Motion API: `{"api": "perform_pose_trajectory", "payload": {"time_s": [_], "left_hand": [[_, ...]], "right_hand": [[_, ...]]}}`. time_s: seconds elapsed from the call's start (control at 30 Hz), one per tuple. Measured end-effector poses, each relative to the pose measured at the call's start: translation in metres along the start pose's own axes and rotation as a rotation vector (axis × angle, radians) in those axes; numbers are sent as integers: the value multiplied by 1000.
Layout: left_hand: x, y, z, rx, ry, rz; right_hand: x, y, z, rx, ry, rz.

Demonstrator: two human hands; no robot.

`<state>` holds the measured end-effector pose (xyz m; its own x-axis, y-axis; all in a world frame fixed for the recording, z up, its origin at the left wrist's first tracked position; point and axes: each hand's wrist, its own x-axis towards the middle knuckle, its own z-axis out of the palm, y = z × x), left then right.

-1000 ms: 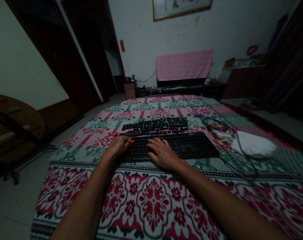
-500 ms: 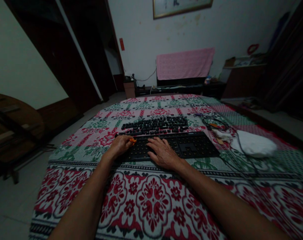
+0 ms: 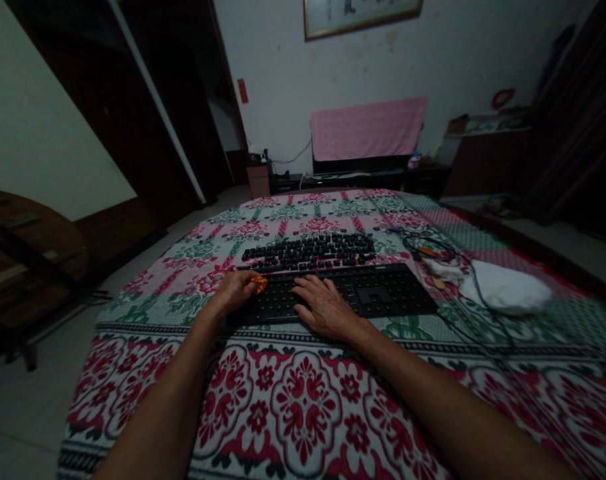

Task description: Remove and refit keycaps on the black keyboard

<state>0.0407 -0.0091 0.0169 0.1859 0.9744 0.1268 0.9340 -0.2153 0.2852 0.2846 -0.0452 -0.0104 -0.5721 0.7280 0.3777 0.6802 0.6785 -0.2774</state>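
Observation:
A black keyboard base (image 3: 333,303) with its keys taken off lies on the patterned cloth (image 3: 303,400). My left hand (image 3: 234,291) is closed on a small orange cloth (image 3: 259,284) at the keyboard's left end. My right hand (image 3: 325,305) rests on the middle of the keyboard, fingers stretched out and apart, holding nothing. Just beyond the keyboard's far edge lie many loose black keycaps (image 3: 307,249) in uneven rows. What part of the orange cloth sits inside my left fingers is hidden.
To the right lie a white cloth bundle (image 3: 505,288), a coiled black cable (image 3: 433,241) and an orange-handled tool (image 3: 425,251). A pink towel (image 3: 367,130) covers a screen by the far wall. A folded round table (image 3: 57,240) stands at the left.
My left hand has shifted slightly left along the keyboard with the orange cloth. My right hand stays on the keyboard, and the view has shifted a little.

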Motion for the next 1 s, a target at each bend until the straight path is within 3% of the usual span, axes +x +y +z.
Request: {"api": "perform_pose_trajectory", "payload": {"time_s": [0.17,0.37,0.57,0.7,1.0], "left_hand": [[2,8,2,181,-7,37],[2,-5,-3,202,-23,-7],[0,-2,-7,145,-39,53],[-4,4,-11,38,-68,8],[2,6,-7,131,-62,-93]], "right_hand": [[0,0,0,-11,-9,5],[0,0,1,-14,-2,4],[0,0,2,-16,6,-4],[0,1,3,-13,7,2],[1,1,3,-11,4,2]]}}
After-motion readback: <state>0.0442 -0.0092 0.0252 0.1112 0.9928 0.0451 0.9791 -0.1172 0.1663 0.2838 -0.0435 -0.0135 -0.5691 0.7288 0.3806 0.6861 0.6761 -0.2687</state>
